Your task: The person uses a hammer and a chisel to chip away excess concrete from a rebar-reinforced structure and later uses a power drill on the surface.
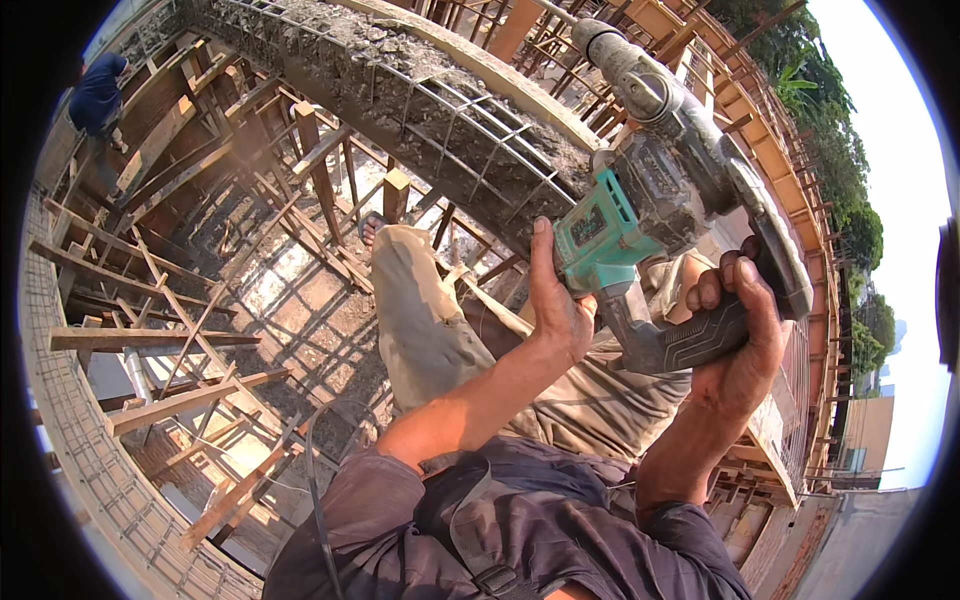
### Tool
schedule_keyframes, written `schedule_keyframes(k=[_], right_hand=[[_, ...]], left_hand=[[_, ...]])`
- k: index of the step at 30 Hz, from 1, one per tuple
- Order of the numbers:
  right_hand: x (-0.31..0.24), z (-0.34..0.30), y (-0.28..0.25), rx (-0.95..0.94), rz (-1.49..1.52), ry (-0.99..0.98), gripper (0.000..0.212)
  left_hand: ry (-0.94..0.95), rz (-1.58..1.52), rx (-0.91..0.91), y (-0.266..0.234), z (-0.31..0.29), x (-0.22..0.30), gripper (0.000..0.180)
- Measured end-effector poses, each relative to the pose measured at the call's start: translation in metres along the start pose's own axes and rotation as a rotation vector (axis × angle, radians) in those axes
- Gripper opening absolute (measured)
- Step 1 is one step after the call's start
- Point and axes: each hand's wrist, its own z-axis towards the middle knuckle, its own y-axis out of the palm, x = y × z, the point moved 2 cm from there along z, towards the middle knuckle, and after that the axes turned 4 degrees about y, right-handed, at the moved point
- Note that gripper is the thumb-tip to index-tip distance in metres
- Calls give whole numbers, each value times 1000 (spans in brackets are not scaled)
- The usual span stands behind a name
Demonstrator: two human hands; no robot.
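Note:
A dusty teal-and-black rotary hammer [610, 225] is held up across my lap, its chuck end pointing to the upper left with a metal bit [556, 10] running off the top edge. My right hand [750, 315] is closed around its black rear handle, the fingers curling over from the far side. My left hand [562, 315] supports the teal housing from below and left; its thumb lies along the housing and its other fingers are mostly hidden behind the tool. Beyond the tool runs a broken concrete beam [390, 120] with bare steel rebar [480, 120] along its edge. The bit's tip is out of view.
Below on the left, wooden props and planks [155, 338] criss-cross over a rubble-strewn floor [285, 280]. My bent knee [415, 280] is beside the beam. A cable [312, 470] hangs near my left arm. Another person [97, 95] in dark blue is at the far left. Formwork [815, 260] lines the right.

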Motion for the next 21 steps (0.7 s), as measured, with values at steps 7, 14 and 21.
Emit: schedule_keyframes(k=[7,14,21], right_hand=[[103,-38,8,-28,-297,393,20],[162,-36,6,-20,-385,417,16],[200,34,9,-1,-385,476,27]], left_hand=[[-249,-160,334,-134,-19,-21,53],[-290,-149,384,-179,-14,-38,55],[-354,-185,483,-219,51,-52,54]])
